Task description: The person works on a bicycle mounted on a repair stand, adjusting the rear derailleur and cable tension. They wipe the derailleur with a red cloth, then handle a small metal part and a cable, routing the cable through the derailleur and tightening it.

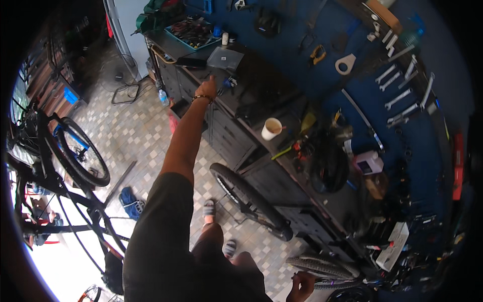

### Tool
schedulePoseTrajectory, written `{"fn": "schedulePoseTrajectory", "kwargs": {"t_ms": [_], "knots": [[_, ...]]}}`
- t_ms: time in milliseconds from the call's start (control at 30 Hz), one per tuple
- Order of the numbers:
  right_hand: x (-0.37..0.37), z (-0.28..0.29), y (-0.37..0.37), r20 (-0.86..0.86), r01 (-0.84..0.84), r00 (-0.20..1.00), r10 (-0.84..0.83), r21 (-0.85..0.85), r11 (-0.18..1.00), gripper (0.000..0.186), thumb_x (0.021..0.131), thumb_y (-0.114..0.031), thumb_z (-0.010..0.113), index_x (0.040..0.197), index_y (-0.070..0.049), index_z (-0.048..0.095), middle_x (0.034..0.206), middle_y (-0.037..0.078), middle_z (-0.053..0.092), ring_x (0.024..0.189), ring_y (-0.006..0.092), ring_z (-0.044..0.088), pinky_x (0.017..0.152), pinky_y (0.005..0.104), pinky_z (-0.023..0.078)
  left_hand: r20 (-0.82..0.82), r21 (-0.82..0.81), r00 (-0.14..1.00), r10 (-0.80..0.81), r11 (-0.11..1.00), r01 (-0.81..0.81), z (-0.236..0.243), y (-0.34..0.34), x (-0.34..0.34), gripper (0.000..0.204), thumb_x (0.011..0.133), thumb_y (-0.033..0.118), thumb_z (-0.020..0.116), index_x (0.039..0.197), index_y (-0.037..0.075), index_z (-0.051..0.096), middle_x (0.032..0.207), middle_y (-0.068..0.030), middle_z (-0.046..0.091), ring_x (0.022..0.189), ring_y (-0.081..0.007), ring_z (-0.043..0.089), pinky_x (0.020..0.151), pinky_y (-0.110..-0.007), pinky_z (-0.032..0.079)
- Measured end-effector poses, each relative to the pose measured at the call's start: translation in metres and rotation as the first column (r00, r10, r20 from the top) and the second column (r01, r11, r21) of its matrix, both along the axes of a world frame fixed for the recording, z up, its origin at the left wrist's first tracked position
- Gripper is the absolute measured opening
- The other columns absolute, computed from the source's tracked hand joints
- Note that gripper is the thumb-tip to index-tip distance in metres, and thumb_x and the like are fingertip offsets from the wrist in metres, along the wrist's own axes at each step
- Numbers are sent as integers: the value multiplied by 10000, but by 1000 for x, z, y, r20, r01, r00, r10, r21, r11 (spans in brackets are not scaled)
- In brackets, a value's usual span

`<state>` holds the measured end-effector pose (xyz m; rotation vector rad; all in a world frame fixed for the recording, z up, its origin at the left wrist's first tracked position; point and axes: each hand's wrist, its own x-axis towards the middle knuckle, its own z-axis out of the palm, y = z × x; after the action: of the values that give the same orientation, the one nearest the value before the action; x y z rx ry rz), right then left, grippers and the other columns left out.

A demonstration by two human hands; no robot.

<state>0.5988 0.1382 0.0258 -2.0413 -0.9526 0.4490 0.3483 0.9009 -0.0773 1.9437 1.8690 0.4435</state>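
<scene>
My left arm stretches forward to the far part of a dark workbench [221, 132]. My left hand [206, 88], a beaded bracelet at its wrist, is over the bench's front edge with fingers curled in; what they hold, if anything, does not show. Close beyond it lie a flat black case [190, 62], a clear plastic packet [225, 58] and a small blue and silver item [230, 82]. Below the wrist a drawer [187, 109] seems pulled out. At the lower edge, my right hand [302, 287] is low beside a bicycle tyre [324, 266], its fingers curled; their contents are hidden.
A blue tray [179, 42] of small parts sits at the bench's far end. A paper cup [271, 129] stands near its front edge. Wrenches [398, 98] hang on the blue wall. A wheel [251, 201] leans against the bench. At left is a bicycle [75, 194].
</scene>
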Motion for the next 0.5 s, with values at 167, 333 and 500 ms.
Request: {"fn": "schedulePoseTrajectory", "kwargs": {"t_ms": [167,333,500], "knots": [[-10,-17,44,-56,84,995,-83,10,996,136,961,0,768,1089,-1,721,1155,102,661,1005,211,649,869,349,583,51,88,997,59,994,-63,-4,60,11,647,1012,66,493,1626,214,353,1292,-299,702,1214,-470,689,1007,-566,564],[32,-10,113,67,-248,968,243,64,967,114,895,-6,754,969,3,668,1016,110,644,979,237,655,857,342,549,-23,66,998,-58,996,60,31,-2,-59,459,1018,187,562,1477,185,583,1245,-196,755,1181,-397,717,1022,-514,557],[63,2,145,-16,-477,877,480,93,874,150,915,3,736,1061,4,700,1103,115,669,978,214,658,837,328,549,-27,-68,911,-411,910,409,151,-222,-144,377,1033,216,695,1385,88,659,1217,-141,773,1066,-264,759,943,-410,603]]}}
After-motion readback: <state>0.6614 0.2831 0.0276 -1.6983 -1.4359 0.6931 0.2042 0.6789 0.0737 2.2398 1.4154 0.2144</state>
